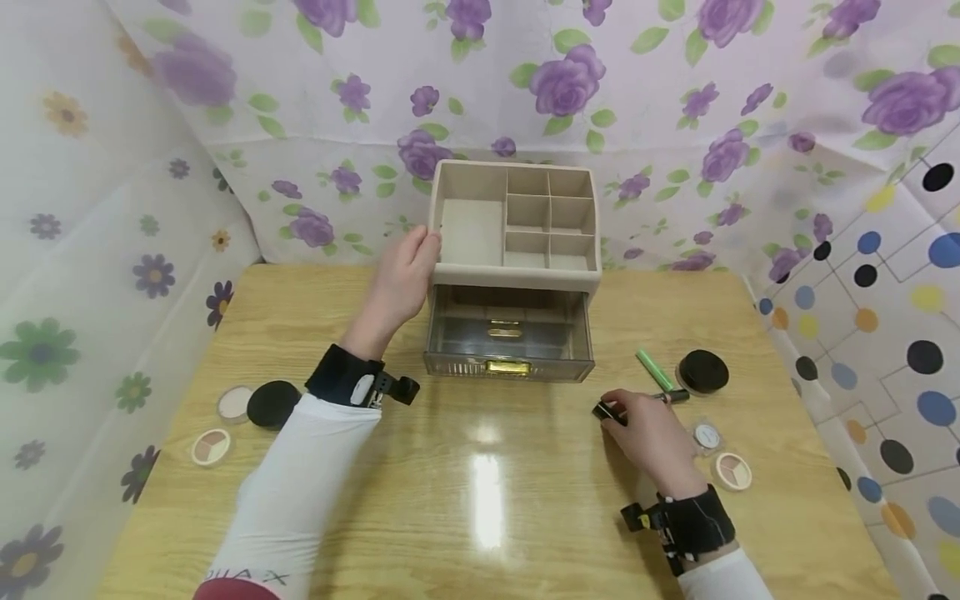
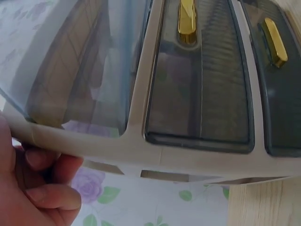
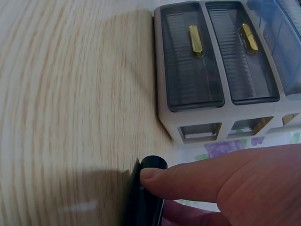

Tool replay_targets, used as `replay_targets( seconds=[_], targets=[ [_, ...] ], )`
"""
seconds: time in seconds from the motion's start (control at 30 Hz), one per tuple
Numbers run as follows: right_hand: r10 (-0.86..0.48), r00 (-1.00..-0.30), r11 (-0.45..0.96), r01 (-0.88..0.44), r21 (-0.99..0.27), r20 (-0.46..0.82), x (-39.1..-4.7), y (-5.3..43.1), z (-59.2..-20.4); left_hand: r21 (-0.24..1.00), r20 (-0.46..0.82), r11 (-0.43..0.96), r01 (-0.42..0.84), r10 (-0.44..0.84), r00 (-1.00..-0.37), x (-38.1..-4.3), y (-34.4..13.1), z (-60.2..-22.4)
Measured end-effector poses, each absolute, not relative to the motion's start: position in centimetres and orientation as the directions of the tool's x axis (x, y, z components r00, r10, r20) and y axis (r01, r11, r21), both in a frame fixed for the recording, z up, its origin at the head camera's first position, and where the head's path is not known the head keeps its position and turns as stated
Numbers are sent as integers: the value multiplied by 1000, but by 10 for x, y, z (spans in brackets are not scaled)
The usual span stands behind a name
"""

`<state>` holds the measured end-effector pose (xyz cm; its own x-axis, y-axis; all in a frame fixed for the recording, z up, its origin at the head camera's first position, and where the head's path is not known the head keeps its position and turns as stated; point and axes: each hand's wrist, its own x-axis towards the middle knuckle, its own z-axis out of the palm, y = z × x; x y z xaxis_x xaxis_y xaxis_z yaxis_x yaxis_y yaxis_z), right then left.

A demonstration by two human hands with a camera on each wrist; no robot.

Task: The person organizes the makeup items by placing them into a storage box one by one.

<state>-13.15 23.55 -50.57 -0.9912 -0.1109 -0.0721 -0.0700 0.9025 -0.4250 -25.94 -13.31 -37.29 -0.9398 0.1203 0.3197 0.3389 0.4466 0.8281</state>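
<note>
Lying in right hand (image 1: 651, 437) — black tube (image 3: 146, 209)

I have passage over the yellow wood-grain tabletop (image 1: 442, 483) ahead of the protruding smoky transparent drawer (image 1: 551, 370). The left hand (image 1: 400, 279) blocks the left side of the beige plastic organizer (image 1: 517, 277); a green tube (image 1: 655, 370) and round black case (image 1: 703, 372) crowd the right hand (image 1: 652, 433).

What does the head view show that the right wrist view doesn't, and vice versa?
Of these two, only the head view shows a slim green tube and the left hand gripping the cream plastic drawer organizer; only the right wrist view shows rectangular openings in its side. Both show the organizer, pale wooden table and right hand pinching a glossy black cylinder.
</note>
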Motion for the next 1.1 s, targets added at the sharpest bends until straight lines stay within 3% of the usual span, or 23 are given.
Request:
replay_targets(
  seconds=[0.6, 1.1],
  targets=[
    [-66, -991, 896, -8, -443, -115, -132, 229, -509, 772, 320, 565, 291, 50, -946, -250, -123, -371],
    [-5, -982, 842, 96, -532, -186, -128, 230, -511, 841, 313, 434, 323, 96, -945, -253, -129, -379]
  ],
)
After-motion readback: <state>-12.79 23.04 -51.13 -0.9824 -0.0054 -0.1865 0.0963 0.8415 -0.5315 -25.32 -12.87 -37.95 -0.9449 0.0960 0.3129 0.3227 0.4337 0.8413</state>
